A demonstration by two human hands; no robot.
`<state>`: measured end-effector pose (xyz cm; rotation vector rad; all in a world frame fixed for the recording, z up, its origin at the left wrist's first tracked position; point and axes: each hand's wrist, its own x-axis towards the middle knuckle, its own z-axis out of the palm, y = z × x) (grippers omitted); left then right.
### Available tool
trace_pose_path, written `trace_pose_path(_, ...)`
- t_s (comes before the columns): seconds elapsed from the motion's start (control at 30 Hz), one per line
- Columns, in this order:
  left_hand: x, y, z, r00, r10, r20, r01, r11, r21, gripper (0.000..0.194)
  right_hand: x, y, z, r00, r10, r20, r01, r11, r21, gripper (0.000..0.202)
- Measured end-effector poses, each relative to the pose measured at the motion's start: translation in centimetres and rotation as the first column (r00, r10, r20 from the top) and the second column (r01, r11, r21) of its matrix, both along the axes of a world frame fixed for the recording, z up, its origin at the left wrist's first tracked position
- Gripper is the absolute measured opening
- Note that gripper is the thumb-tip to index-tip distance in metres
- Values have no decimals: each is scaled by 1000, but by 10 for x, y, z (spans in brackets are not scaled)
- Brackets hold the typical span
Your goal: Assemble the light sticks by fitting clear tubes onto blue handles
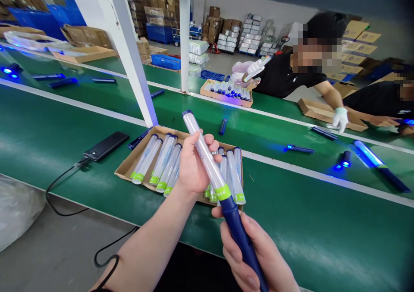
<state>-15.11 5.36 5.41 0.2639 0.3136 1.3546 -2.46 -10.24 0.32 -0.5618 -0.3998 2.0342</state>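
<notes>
My left hand (193, 169) is wrapped round a clear plastic tube (211, 167) with a dark blue cap at its far end and a bright green band near me. My right hand (250, 253) grips a dark blue flashlight (241, 236). The flashlight's front end meets the tube's green-banded end, the two in one slanted line; how far one sits inside the other cannot be made out. Below my left hand lies a shallow cardboard box (121, 171) with several similar tubes (165, 156), partly hidden by my hand and forearm.
A black phone-like device (106, 146) with a cable lies left of the box. On the green conveyor (194, 115) are several blue flashlights, some lit, and a lit tubed one (381, 164). Across it a co-worker (281, 78) in white gloves stands by a filled box (226, 94). A white post (126, 46) rises nearby.
</notes>
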Motion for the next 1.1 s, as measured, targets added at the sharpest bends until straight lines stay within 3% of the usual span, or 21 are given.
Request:
trace_pose_path(0.07, 0, 1, -3, 1000, 9, 3, -9, 1000, 16, 10, -2, -1, 0, 999, -7, 45, 7, 1000, 7, 37)
trace_pose_path(0.17, 2, 2, -3, 998, 43, -52, -42, 999, 21, 18, -4, -3, -3, 965, -26, 263, 24, 1000, 11, 37)
trace_pose_path(0.27, 6, 2, -1, 984, 102, -145, -104, 995, -5, 29, -4, -5, -7, 854, -88, 513, 75, 996, 46, 40)
trace_pose_path(0.33, 8, 1, 0, 977, 103, -189, -116, 992, -58, 32, -4, -5, -8, 797, -113, 594, 77, 993, 85, 45)
trace_pose_path(0.43, 9, 0, -2, 966, 109, -233, -136, 985, -104, 31, -4, -4, -9, 769, -116, 628, 59, 992, 112, 45)
trace_pose_path(0.53, 8, -1, -7, 954, 139, -265, -160, 985, -60, 31, -3, -4, -9, 779, -124, 614, 67, 991, 115, 44)
trace_pose_path(0.73, 4, -1, -11, 953, 40, -302, -55, 998, -40, 49, -2, -4, -9, 808, -110, 580, 66, 993, 96, 44)
trace_pose_path(0.9, 4, -3, -8, 953, 40, -299, -52, 998, -33, 59, -2, -5, -11, 844, -86, 530, 41, 995, 96, 46)
trace_pose_path(1.1, 13, -10, -7, 946, 104, -308, -109, 994, 0, 48, -5, -11, -10, 729, -103, 676, 70, 995, 76, 48)
